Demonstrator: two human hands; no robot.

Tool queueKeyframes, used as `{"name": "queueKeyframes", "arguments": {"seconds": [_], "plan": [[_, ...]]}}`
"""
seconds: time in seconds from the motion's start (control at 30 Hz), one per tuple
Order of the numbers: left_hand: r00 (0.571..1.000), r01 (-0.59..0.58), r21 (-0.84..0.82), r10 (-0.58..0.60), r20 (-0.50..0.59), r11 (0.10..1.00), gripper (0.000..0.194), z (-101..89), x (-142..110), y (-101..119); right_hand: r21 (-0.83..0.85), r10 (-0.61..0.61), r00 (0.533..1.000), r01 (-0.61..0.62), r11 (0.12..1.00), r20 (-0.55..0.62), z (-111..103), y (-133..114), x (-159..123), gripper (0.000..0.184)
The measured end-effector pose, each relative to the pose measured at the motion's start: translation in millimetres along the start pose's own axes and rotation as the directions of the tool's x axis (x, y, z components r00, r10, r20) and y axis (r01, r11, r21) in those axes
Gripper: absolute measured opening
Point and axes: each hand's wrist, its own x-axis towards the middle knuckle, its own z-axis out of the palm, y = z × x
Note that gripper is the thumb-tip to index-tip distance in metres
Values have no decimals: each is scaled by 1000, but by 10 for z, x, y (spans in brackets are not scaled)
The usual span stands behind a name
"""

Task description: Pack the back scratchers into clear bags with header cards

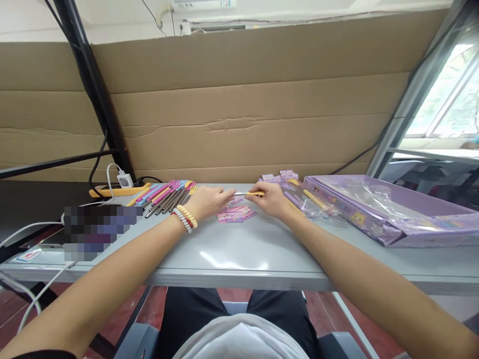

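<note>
A thin stick (241, 193) with a metal shaft and a yellow end spans the gap between my hands above the table. My right hand (270, 198) is closed, pinching its yellow end. My left hand (209, 200), with beaded bracelets at the wrist, has its fingers closed at the other end, which they hide. Just below lie small pink-purple printed cards (231, 216), overlapping on the table. Left of my left hand is a pile of similar sticks (164, 195), some with coloured shafts and some metal, their coloured ends fanned toward the back.
On the right, clear packets (312, 202) with sticks lie beside an open purple box (396, 209) with clear plastic inside. More printed cards (279, 176) are behind my right hand. A white plug (125, 178) and cables are at left. Cardboard (243, 104) walls off the table's back.
</note>
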Motion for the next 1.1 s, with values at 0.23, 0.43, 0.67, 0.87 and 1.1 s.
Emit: {"name": "queueKeyframes", "arguments": {"seconds": [0.23, 0.43, 0.67, 0.87, 1.1], "plan": [[998, 38, -110, -43, -42, 993, 35, 70, 235, 90, 112, 198, 976, -208, 972, 93, -61, 113, 18, 24], [996, 88, -133, -91, -20, 987, 38, 68, 161, -53, 274, 224, 968, -247, 929, 110, -143, 67, 53, 32], [915, 372, -114, -385, -122, 921, 30, 5, -123, -882, 405, 327, 912, -209, 890, -248, -712, 307, 203, 28], [853, 467, -142, -487, -187, 873, 30, 49, -263, -1107, 473, 464, 698, -201, 858, -546, -1185, 465, 230, 14], [824, 524, -142, -542, -162, 840, 30, 145, -338, -1239, 524, 594, 282, -288, 802, -754, -1569, 783, 169, 21]]}}
